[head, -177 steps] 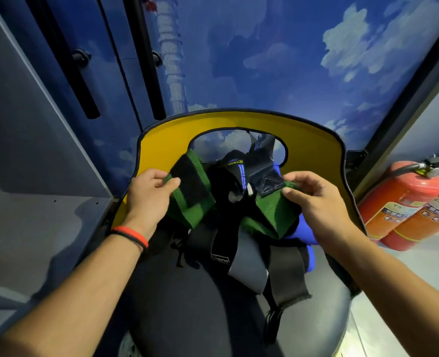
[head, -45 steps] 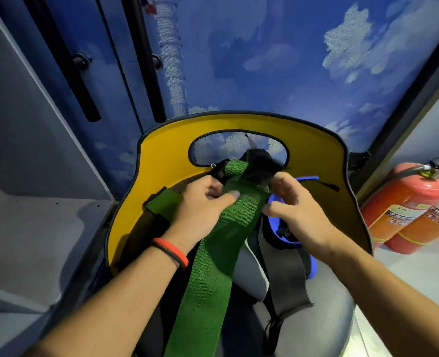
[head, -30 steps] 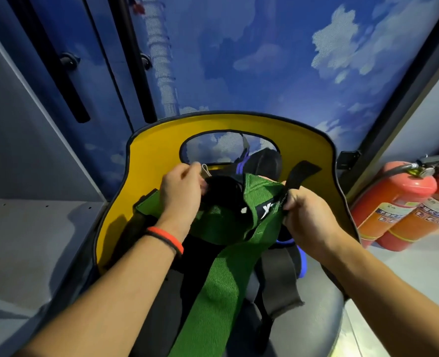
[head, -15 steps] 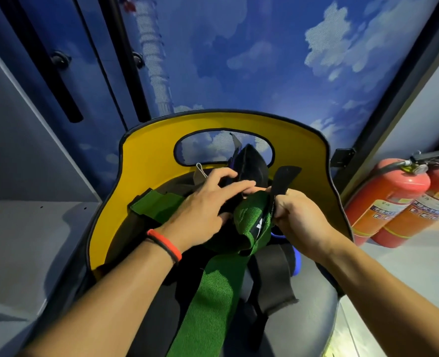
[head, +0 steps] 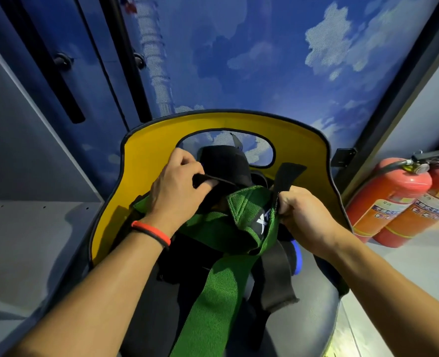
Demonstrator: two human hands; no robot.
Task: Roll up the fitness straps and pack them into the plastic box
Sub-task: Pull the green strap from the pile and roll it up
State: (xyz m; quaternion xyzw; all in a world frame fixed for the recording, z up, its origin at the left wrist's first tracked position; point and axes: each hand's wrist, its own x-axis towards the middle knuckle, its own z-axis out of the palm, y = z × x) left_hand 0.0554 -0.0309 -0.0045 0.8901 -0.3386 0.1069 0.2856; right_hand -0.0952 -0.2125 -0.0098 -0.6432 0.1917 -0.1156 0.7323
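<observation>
The green strap (head: 213, 292) runs lengthwise up the chair seat (head: 316, 320) from near us to our hands, its far end bunched between them, where our right hand (head: 300, 215) pinches its edge with a black tab (head: 288, 173) and our left hand (head: 177, 191) grips black webbing (head: 205, 177).

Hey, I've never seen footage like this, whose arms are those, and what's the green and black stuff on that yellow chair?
No machine here: a person wears a camera on the head, so the picture looks down at their own bare arms. On the seat of the yellow-backed chair lies a tangle of fitness straps: a wide green strap and black ones. The left hand, with a red wristband, grips a black strap; the right hand pinches a black strap end at the green strap's edge. Two red fire extinguishers stand at the right. No plastic box shows.
</observation>
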